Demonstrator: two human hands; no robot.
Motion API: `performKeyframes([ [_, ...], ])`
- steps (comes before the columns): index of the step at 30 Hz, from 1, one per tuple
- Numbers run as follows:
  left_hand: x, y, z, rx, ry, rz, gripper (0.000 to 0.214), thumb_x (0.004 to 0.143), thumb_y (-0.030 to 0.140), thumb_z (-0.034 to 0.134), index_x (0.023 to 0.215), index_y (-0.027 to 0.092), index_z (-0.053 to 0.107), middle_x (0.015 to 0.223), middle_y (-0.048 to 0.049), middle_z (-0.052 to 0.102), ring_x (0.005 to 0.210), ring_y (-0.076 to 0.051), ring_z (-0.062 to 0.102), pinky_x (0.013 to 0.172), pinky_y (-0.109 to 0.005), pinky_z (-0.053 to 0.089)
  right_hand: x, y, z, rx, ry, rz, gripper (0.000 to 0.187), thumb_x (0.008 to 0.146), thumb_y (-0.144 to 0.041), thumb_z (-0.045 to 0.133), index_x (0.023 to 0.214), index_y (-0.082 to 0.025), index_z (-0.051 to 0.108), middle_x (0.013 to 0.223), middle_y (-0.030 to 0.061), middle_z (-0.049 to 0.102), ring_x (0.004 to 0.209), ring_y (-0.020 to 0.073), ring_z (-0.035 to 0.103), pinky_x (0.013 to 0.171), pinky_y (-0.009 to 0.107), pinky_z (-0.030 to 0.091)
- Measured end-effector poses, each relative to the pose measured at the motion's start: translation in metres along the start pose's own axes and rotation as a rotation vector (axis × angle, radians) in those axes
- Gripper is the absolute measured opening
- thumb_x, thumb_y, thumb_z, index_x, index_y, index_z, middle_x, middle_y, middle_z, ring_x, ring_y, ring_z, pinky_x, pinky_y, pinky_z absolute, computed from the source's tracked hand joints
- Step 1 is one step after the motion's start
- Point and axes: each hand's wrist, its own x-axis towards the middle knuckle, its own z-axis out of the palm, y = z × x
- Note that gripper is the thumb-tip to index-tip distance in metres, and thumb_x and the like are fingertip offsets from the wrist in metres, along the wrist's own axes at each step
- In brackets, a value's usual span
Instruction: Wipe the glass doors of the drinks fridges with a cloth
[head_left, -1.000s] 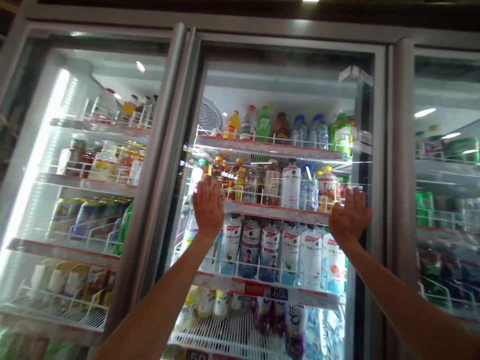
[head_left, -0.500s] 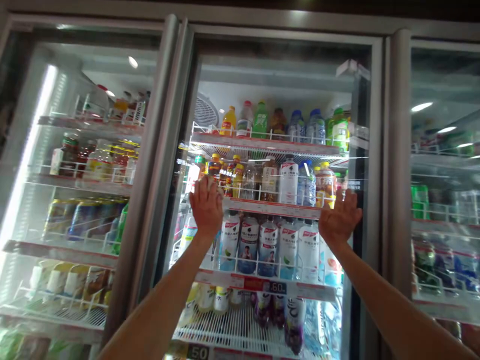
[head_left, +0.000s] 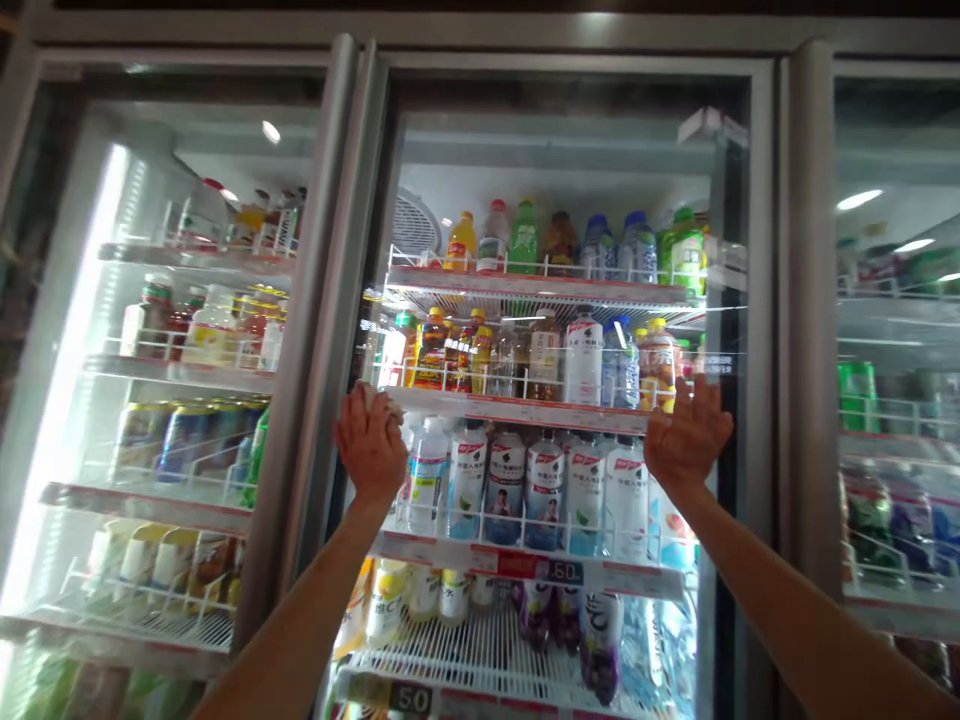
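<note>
I stand before a drinks fridge with both arms raised to its middle glass door. My left hand presses against the glass near the door's left edge, and a bit of pale cloth shows above its fingers. My right hand lies flat on the glass near the right edge, fingers spread and holding nothing. Behind the glass, between my hands, runs a shelf with white-labelled bottles below it.
Juice and water bottles fill the top shelf. The left door shows bottles and cans. A third door stands at the right. Grey metal frames separate the doors.
My left hand has slid left and down across the glass, from the middle shelf's bottles towards the door's left edge. My right hand has stayed in nearly the same place.
</note>
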Motion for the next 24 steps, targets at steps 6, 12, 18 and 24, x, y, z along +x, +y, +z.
performKeyframes([
  [6, -0.052, 0.069, -0.003, -0.125, -0.183, 0.390, 0.036, 0.087, 0.022, 0.045, 0.122, 0.028, 0.052, 0.140, 0.0003, 0.046, 0.137, -0.018, 0.026, 0.113, -0.039, 0.026, -0.005, 0.001, -0.001, 0.068, -0.015, -0.008, 0.058, 0.086, -0.033, 0.029, 0.140, -0.012, 0.035, 0.144, 0.0174, 0.035, 0.135, 0.0333, 0.026, 0.103, 0.059, 0.021],
  [12, -0.043, 0.012, -0.016, -0.035, -0.191, 0.173, 0.044, 0.088, 0.017, 0.043, 0.131, 0.024, 0.044, 0.146, -0.0078, 0.035, 0.140, -0.020, 0.019, 0.115, -0.046, 0.017, -0.006, 0.000, -0.003, 0.058, -0.022, -0.012, 0.059, 0.085, -0.031, 0.030, 0.141, -0.014, 0.033, 0.144, 0.0166, 0.035, 0.134, 0.0345, 0.027, 0.102, 0.059, 0.022],
  [18, -0.043, 0.062, -0.001, -0.091, -0.215, 0.210, 0.047, 0.088, 0.018, 0.045, 0.133, 0.023, 0.040, 0.151, -0.0053, 0.025, 0.141, -0.020, 0.013, 0.115, -0.043, 0.021, -0.005, -0.001, -0.004, 0.038, -0.021, -0.010, 0.058, 0.086, -0.033, 0.027, 0.139, -0.011, 0.037, 0.143, 0.0172, 0.037, 0.135, 0.0327, 0.028, 0.104, 0.056, 0.022],
  [24, -0.041, 0.080, 0.001, -0.157, -0.267, 0.500, 0.037, 0.087, 0.024, 0.047, 0.123, 0.032, 0.050, 0.144, 0.0044, 0.039, 0.138, -0.015, 0.022, 0.116, -0.036, 0.018, -0.005, 0.002, -0.002, 0.011, 0.005, -0.023, 0.058, 0.085, -0.034, 0.030, 0.137, -0.011, 0.040, 0.142, 0.0152, 0.039, 0.134, 0.0301, 0.030, 0.103, 0.054, 0.025],
])
